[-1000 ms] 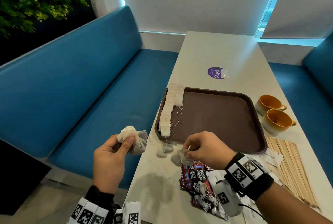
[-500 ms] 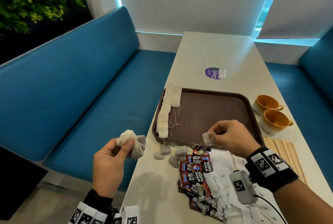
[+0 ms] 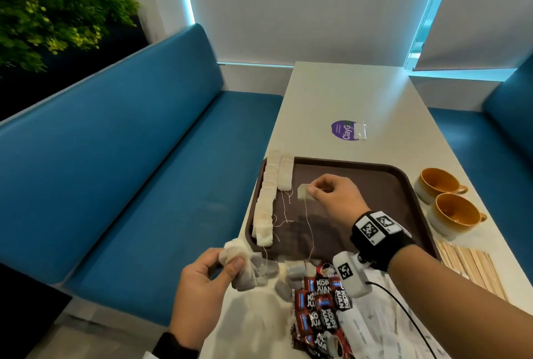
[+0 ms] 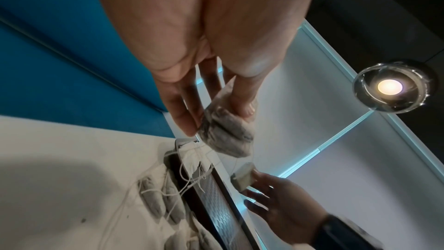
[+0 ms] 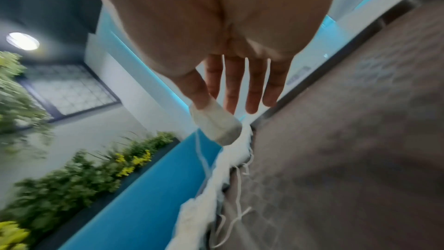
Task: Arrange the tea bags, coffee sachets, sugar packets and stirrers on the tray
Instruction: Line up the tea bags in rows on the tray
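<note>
Black wristband (image 3: 380, 239) bearing square-coded tags, white camera (image 3: 350, 273), black cable (image 3: 403, 312).

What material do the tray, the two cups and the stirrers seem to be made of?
The tray: probably plastic, dark brown and matte, with a fine textured floor. The cups: likely glazed ceramic, glossy ochre inside, paler speckled outside. The stirrers: apparently wood, being pale, flat, thin sticks of a dull tan colour.

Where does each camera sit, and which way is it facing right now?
Head: worn on the head, looks down at the table, tray, both hands and forearms.
Left wrist: under the left hand, looks along its fingers gripping a bunch of tea bags.
Right wrist: under the right hand, looks along its fingers pinching one tea bag.
Shared: all three show that tea bag and the tray.
</note>
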